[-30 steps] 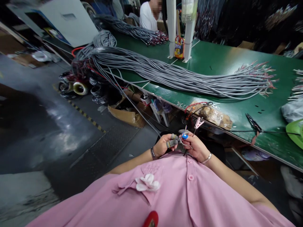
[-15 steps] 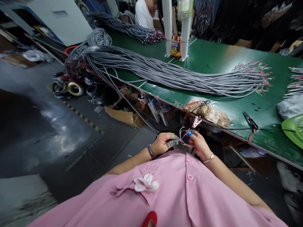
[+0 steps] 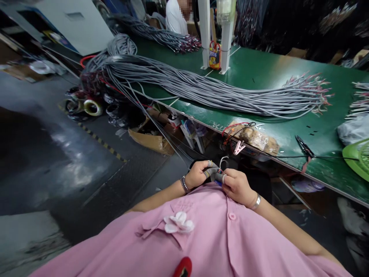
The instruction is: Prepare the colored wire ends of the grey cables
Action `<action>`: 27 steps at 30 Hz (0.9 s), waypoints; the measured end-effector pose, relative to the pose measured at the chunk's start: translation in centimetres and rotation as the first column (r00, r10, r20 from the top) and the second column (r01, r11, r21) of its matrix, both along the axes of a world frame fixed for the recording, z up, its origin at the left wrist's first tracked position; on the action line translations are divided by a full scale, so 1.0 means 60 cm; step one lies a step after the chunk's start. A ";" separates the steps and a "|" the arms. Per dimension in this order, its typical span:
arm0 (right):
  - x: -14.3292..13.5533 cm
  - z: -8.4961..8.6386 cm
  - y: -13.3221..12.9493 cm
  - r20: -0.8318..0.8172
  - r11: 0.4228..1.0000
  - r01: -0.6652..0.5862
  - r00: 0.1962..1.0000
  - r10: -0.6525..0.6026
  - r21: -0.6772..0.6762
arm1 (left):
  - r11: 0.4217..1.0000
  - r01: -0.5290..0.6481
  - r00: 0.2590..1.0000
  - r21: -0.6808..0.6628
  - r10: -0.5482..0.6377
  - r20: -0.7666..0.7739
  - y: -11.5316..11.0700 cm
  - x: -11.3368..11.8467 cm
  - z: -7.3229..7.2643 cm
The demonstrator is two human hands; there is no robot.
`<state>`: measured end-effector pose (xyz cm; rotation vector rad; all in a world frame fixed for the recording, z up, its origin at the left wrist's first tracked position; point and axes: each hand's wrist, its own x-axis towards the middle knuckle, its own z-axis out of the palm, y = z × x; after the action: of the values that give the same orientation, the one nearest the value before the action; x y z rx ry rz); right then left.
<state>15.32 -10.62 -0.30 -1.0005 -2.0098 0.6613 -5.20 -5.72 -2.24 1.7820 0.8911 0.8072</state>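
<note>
My left hand [image 3: 198,174], with grey covers on its fingertips, is closed on the end of a grey cable. Fine coloured wires [image 3: 221,163] stick up from that end, a white one curling above the rest. My right hand [image 3: 236,185] is pressed close against the left, its fingers closed on the wires at the cable end; a bit of blue shows beneath them. Which wires it pinches is hidden by the fingers. Both hands are in front of the pink shirt, below the bench edge. A pink clip [image 3: 239,147] hangs just beyond them.
A long bundle of grey cables [image 3: 184,86] lies across the green bench [image 3: 259,67]. Black pliers [image 3: 304,146] and a green basket [image 3: 359,157] are at the right. A cardboard box [image 3: 151,138] sits under the bench. Another person [image 3: 175,17] is at the far side.
My right hand has come down and turned inward against the left hand. The coloured wires, spread between the hands before, are now mostly covered by fingers. The left hand has barely moved.
</note>
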 end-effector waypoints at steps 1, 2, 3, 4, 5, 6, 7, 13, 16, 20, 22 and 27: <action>0.001 0.006 -0.002 0.045 0.998 -0.032 0.999 0.029 0.054 | 0.998 0.006 0.999 -0.060 -0.003 0.041 0.003 0.001 0.001; 0.004 0.012 -0.004 0.044 0.996 -0.044 0.998 0.040 0.082 | 0.992 0.017 0.996 -0.127 -0.006 0.084 0.006 0.000 0.002; 0.007 0.018 -0.005 0.009 0.995 -0.034 0.999 0.033 0.089 | 0.979 0.027 0.991 -0.200 0.000 0.130 0.011 -0.002 0.002; 0.012 0.026 -0.006 -0.047 0.997 -0.006 0.999 0.010 0.082 | 0.960 0.041 0.983 -0.277 0.011 0.181 0.016 -0.006 0.000; 0.016 0.033 -0.006 -0.106 0.997 0.032 0.994 -0.025 0.068 | 0.935 0.062 0.972 -0.350 0.023 0.234 0.021 -0.010 -0.003; 0.020 0.039 -0.006 -0.153 0.996 0.071 0.986 -0.062 0.053 | 0.908 0.087 0.957 -0.410 0.038 0.287 0.025 -0.014 -0.006; 0.022 0.043 -0.005 -0.178 0.994 0.103 0.980 -0.093 0.045 | 0.883 0.115 0.941 -0.454 0.049 0.334 0.028 -0.018 -0.011; -0.001 0.038 0.006 0.096 0.999 0.016 0.995 -0.019 0.036 | 0.806 0.262 0.917 -0.530 -0.037 0.396 0.025 -0.017 -0.024; -0.001 0.040 0.012 0.298 1.000 -0.016 0.955 0.013 0.006 | 0.794 0.303 0.937 -0.527 -0.147 0.317 0.027 -0.020 -0.014; 0.058 0.040 0.024 0.309 0.991 -0.099 0.943 0.124 -0.095 | 0.765 0.414 0.909 -0.493 -0.375 0.182 0.049 -0.046 0.015; 0.100 0.023 0.031 0.190 0.989 0.015 0.982 0.013 -0.145 | 0.768 0.458 0.888 -0.448 -0.424 0.180 0.061 -0.060 0.029; 0.146 -0.047 0.036 -0.222 0.776 0.311 0.840 -0.494 -0.549 | 0.926 0.309 0.932 -0.217 -0.249 0.263 0.067 -0.051 0.050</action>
<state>24.11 -8.47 -3.11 -1.4491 -1.2536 1.0539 -8.23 -1.72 0.78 1.5084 0.5414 0.6632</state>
